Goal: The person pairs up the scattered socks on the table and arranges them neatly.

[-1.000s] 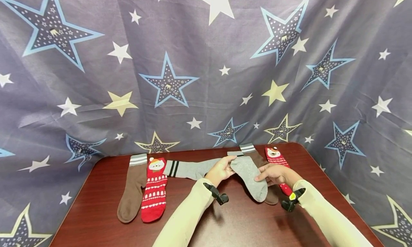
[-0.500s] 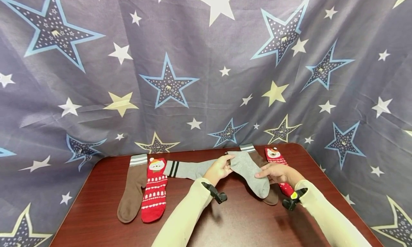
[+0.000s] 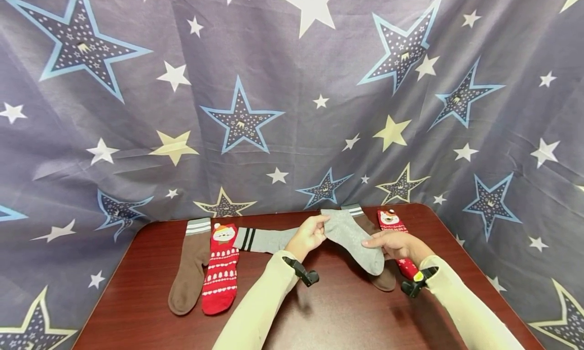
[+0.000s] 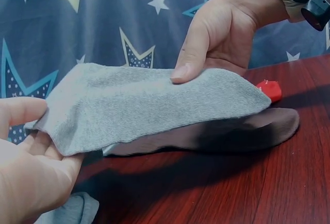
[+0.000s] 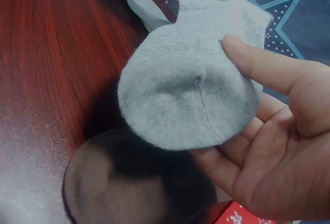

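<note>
A plain grey sock [image 3: 349,236] hangs above the table between both hands. My left hand [image 3: 310,238] pinches its upper end, thumb on one side and fingers behind, as the left wrist view shows. Farther down, near the toe, my right hand [image 3: 394,244] grips the sock with the thumb on top and fingers beneath; the rounded toe [image 5: 175,116] faces the right wrist camera. Below the held sock lies a brown sock [image 4: 247,131] with a striped grey cuff. Behind my left hand, another grey sock [image 3: 266,240] with black stripes lies sideways, partly hidden.
At the left of the dark red table [image 3: 137,289] lie a brown sock [image 3: 189,274] and a red patterned sock [image 3: 220,274], side by side. A second red sock [image 3: 392,220] lies at the right, partly behind my right hand. A star-print curtain [image 3: 292,111] hangs behind the table.
The held grey sock's toe has risen and swung slightly right, and its upper end has lifted a little. Both hands keep their hold; the left has shifted slightly left and up.
</note>
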Demonstrator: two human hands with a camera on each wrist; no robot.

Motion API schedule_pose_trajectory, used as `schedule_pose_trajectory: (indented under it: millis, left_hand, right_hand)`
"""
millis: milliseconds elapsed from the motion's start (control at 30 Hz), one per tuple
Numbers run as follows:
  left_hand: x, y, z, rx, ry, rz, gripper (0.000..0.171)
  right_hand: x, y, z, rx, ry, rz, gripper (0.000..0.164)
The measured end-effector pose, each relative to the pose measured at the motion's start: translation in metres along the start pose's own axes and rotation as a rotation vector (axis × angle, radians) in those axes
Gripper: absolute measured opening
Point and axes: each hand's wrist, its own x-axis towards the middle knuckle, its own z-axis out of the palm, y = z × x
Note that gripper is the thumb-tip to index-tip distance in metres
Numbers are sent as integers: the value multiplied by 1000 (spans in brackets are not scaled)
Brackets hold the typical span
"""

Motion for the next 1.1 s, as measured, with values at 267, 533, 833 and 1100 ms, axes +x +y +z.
schedule_pose_trajectory:
  millis: [267,533,833,1100]
  left_hand:
    - [-1,3,-1,-11,22,-15,17]
    - [0,3,-6,-38,68,-34,8]
    - [-4,9,-14,-112,77,32,7]
    - [-10,18,-20,-105,65,81,13]
  right_hand:
    - [-2,-3,5,-24,4,18,14]
    - [-1,-4,5,18,-15,-18,16]
    - [2,-5,1,251,-51,-105,28]
    - [0,-10,2,355,-96,-162,33]
